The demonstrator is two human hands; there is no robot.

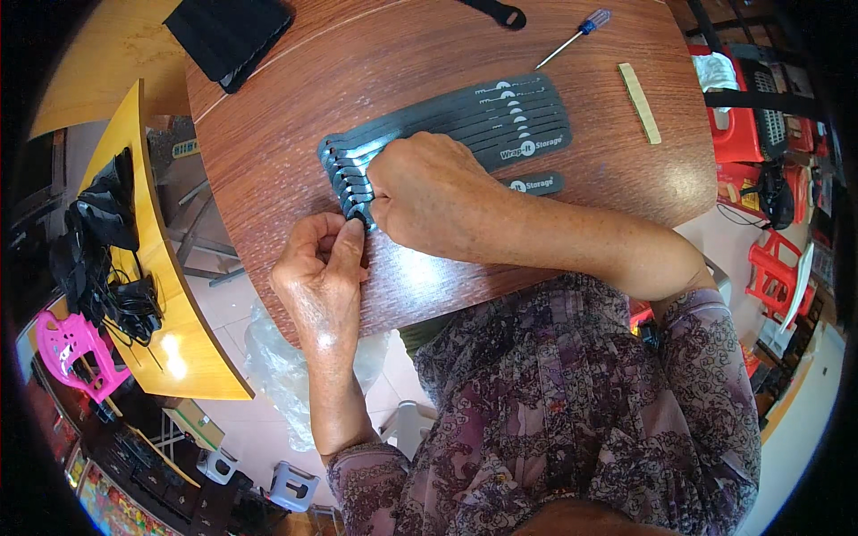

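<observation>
- Head view: dark grey straps (429,116) lie overlapped in a row on the brown table (639,179).
- Left hand (326,268): thumb and forefinger pinched together on the left end of the nearest strap (538,183).
- Right hand (429,192): fingers curled, above the straps; whether they grip one cannot be told.
- Nearest strap: right end set slightly apart from the row, visible beyond the right forearm.
- Screwdriver (585,27): beyond the row, near its right end.
</observation>
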